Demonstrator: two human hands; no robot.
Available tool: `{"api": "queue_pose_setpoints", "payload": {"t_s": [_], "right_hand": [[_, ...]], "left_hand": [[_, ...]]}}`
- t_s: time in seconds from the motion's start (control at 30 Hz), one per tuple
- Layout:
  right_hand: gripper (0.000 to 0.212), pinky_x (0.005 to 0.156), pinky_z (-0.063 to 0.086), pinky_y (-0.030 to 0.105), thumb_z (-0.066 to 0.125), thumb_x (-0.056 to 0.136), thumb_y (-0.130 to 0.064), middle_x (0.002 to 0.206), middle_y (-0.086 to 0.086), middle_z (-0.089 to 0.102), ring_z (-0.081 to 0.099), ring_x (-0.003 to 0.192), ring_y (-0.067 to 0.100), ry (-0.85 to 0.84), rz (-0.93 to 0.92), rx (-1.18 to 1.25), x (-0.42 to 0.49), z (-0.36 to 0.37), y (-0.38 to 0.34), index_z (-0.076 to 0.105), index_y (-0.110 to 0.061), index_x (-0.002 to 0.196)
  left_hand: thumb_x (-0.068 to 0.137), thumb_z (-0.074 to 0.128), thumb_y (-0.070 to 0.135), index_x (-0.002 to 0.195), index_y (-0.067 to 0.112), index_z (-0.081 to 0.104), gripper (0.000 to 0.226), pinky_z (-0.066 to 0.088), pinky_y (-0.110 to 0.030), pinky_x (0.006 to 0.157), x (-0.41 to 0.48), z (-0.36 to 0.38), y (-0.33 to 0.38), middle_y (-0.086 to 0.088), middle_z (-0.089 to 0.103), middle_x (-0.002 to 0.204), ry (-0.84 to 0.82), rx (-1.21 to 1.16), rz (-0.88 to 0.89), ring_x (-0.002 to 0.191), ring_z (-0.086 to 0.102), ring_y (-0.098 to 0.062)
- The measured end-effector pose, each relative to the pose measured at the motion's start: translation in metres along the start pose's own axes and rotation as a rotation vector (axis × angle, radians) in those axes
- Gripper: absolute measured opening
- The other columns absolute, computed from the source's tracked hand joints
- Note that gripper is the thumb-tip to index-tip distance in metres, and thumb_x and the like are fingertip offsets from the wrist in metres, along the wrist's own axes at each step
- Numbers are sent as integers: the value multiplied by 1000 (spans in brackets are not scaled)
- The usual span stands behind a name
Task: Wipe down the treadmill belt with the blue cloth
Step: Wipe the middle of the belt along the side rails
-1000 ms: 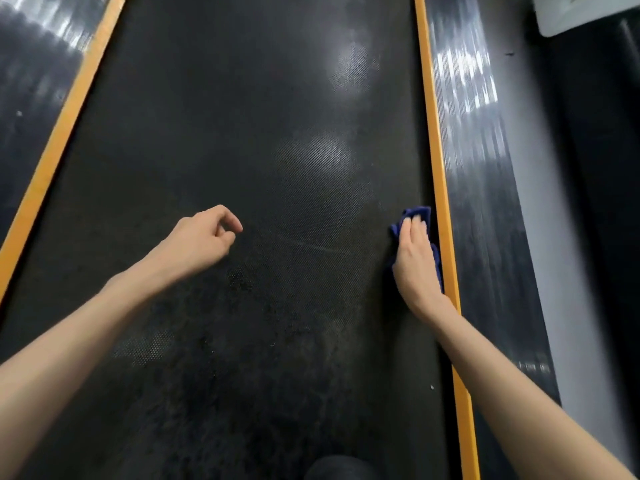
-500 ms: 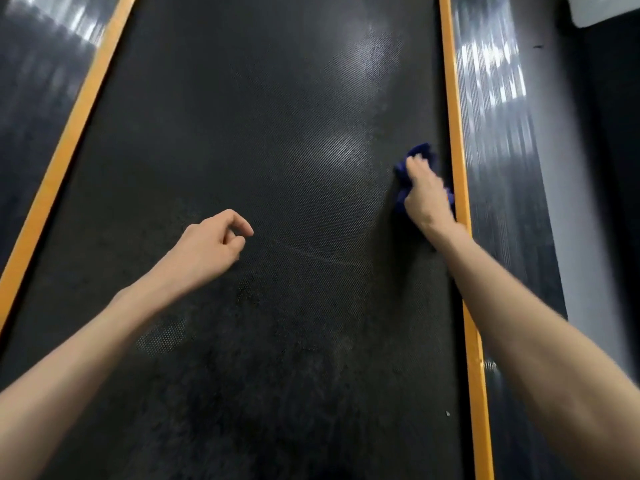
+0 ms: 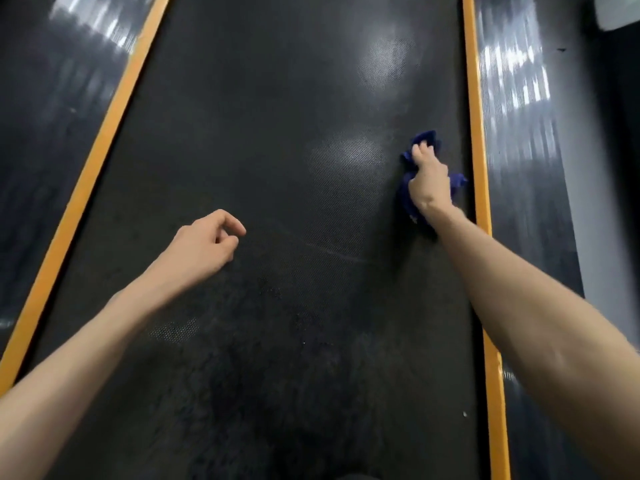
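The black textured treadmill belt (image 3: 277, 140) fills the middle of the view and runs away from me. My right hand (image 3: 429, 178) reaches forward near the belt's right edge and holds the bunched blue cloth (image 3: 405, 199) down on the belt, fingers curled over it. Cloth sticks out ahead of the fingertips and on both sides of the hand. My left hand (image 3: 204, 244) is over the middle-left of the belt with loosely curled fingers and holds nothing.
Orange strips (image 3: 479, 161) border the belt on both sides, the left one (image 3: 86, 181) slanting outward toward me. Shiny black side rails (image 3: 516, 116) lie beyond them. A faint pale scuff line (image 3: 329, 251) crosses the belt between my hands.
My right hand has slid the cloth forward along the belt's right edge, away from me, and the cloth has bunched up. My left hand has stayed in about the same spot.
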State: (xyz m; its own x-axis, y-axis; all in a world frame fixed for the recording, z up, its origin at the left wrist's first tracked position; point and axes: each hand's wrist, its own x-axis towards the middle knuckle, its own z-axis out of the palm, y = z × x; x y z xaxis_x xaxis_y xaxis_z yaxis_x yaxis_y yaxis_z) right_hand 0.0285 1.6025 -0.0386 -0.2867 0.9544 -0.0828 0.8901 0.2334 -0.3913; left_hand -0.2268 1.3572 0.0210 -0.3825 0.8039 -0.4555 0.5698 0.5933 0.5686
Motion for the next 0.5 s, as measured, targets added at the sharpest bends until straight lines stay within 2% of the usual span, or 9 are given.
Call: {"api": "queue_pose_setpoints", "payload": {"t_s": [0.1, 0.17, 0.23, 0.3, 0.33, 0.4, 0.47, 0.5], "right_hand": [[49, 114, 24, 30, 38, 93, 2, 149, 7, 35, 31, 138, 24, -167, -236, 84, -52, 27, -30, 39, -10, 141], [47, 113, 13, 16, 44, 91, 1, 147, 13, 36, 30, 138, 27, -304, -470, 169, -108, 46, -50, 42, -6, 137], [56, 114, 3, 19, 47, 83, 6, 149, 16, 30, 23, 140, 28, -428, -709, 165, -161, 57, -62, 39, -1, 138], [56, 116, 2, 29, 36, 83, 4, 150, 14, 29, 20, 141, 25, -398, -831, 81, -180, 57, -55, 38, -2, 139], [53, 117, 2, 29, 31, 85, -2, 148, 14, 32, 22, 140, 24, -377, -794, 70, -173, 52, -44, 41, -2, 138], [49, 115, 1, 27, 33, 87, -10, 144, 18, 38, 28, 138, 29, -298, -599, 47, -151, 36, -15, 48, 0, 132], [60, 114, 4, 33, 38, 75, 1, 145, 19, 35, 27, 138, 36, -150, -408, -35, -134, 14, 24, 45, -1, 134], [64, 114, 4, 35, 38, 74, 7, 148, 16, 29, 22, 140, 34, -112, -307, -28, -130, 3, 40, 41, -2, 137]], "left_hand": [[90, 45, 16, 93, 33, 57, 21, 43, -30, 71, 0, -4, -8, 9, 62, 69, 28, 4, -16, 77, 55, -7], [90, 45, 15, 93, 33, 57, 21, 44, -31, 74, 0, 0, -9, 9, 62, 68, 19, 11, -31, 78, 55, -8], [90, 45, 15, 93, 32, 57, 21, 44, -30, 74, 0, 6, -8, 9, 62, 68, 9, 6, -38, 77, 54, -8], [91, 45, 14, 94, 30, 57, 20, 43, -29, 70, 0, 10, -6, 8, 61, 68, -3, -12, -35, 76, 55, -10], [91, 44, 14, 95, 29, 58, 20, 43, -27, 67, -1, 13, -4, 7, 61, 68, -12, -14, -26, 75, 54, -10], [92, 44, 14, 96, 28, 58, 20, 41, -24, 61, -3, 15, -3, 7, 61, 68, -24, -3, -6, 72, 53, -6], [92, 44, 13, 96, 28, 57, 20, 40, -22, 60, -5, 16, -5, 7, 61, 68, -27, 16, 7, 71, 52, -4], [91, 44, 13, 95, 28, 57, 20, 40, -22, 60, -7, 16, -6, 7, 61, 68, -29, 23, 10, 71, 52, -5]]}}
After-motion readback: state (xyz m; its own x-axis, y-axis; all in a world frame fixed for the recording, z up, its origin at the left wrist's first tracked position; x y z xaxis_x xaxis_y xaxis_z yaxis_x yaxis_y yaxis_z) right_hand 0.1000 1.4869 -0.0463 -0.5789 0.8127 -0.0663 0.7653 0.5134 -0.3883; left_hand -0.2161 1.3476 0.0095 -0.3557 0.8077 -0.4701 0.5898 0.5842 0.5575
